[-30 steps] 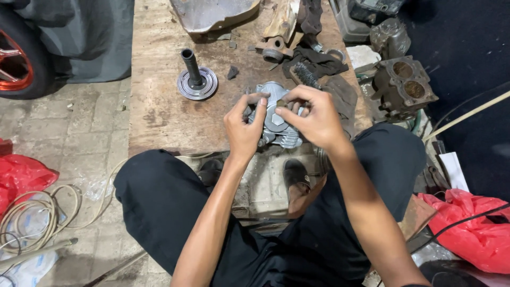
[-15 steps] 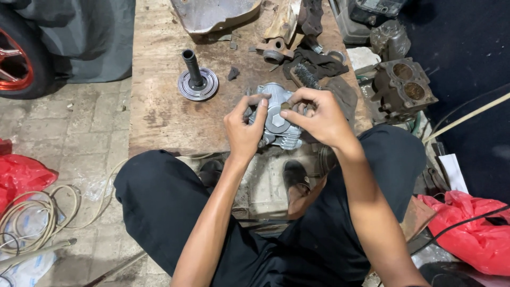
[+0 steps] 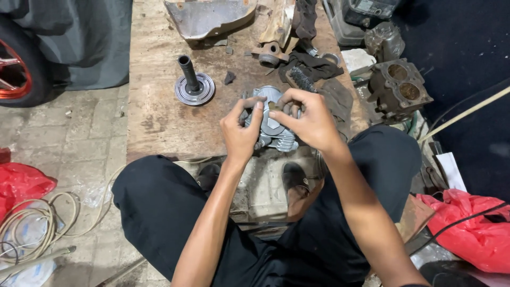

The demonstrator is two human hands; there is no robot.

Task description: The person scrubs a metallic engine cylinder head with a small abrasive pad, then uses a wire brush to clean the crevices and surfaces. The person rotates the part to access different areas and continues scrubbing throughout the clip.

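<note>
A finned silver engine part (image 3: 272, 129) rests at the near edge of a worn wooden board (image 3: 159, 111). My left hand (image 3: 241, 133) grips its left side, thumb and fingers curled over the top. My right hand (image 3: 308, 119) covers its right side, and its fingertips pinch a small dark piece (image 3: 274, 106) just above the part. What that piece is cannot be made out. I sit with my knees spread in black trousers, my feet under the part.
A round metal flange with an upright shaft (image 3: 192, 84) stands left of the part. Dark rags and a brush (image 3: 313, 69), a rusty engine block (image 3: 398, 87) and a metal cover (image 3: 210, 18) lie behind. Red bags (image 3: 473, 234) and coiled cable (image 3: 32, 228) flank me.
My right hand has lifted slightly and shifted left over the part, its fingertips now pinched together near my left thumb. My left hand keeps its grip on the part.
</note>
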